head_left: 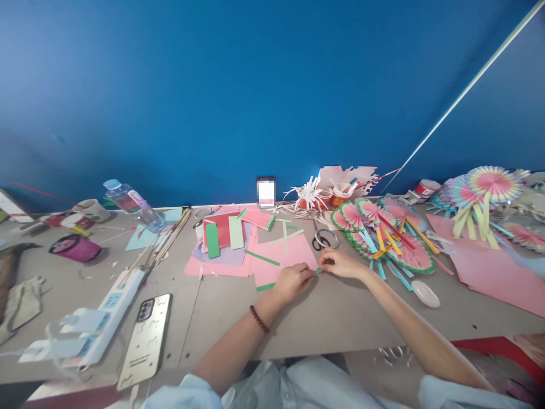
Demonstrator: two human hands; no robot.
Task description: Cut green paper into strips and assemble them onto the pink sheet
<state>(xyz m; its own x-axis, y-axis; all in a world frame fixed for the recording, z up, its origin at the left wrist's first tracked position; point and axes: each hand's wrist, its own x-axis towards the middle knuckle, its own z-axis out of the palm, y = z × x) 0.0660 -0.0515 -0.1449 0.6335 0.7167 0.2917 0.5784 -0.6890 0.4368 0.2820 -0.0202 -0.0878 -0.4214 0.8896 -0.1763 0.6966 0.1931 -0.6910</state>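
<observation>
Left hand (295,281) lies palm-down at near right part of a pink rectangular paper sheet (300,250), mid table (332,324), fingers bent together; can't tell if they grip or just press. Dark red beaded bracelet (259,319) on that wrist. Right hand (340,264) is just beside it, at sheet's right edge, thumb & finger narrow, nearly meeting, at a small green paper piece (317,271); can't tell if it's pinched. Sheet also has a dark green paper strip (261,258) at far left, another along near left edge, & pale green paper strips (285,241) crossing at far side.

Left of sheet: stacked pink, purple & red papers w/ a dark green paper rectangle (212,240) & a pale green paper rectangle (236,232) on top. Far side: pleated pink paper w/ green ends (258,218). Far right, nr right hand: black-handled scissors (317,245) w/ a clear tape ring (334,234) beside. Further right: pile of pleated pink paper fans w/ green edges (378,218), white oval object (426,294) nearer, more pink sheets (489,264) beyond. Near left: phone in pale patterned case (147,343), white power strip w/ plugs (114,312); far left, tilted clear plastic bottle w/ blue cap (134,204).
</observation>
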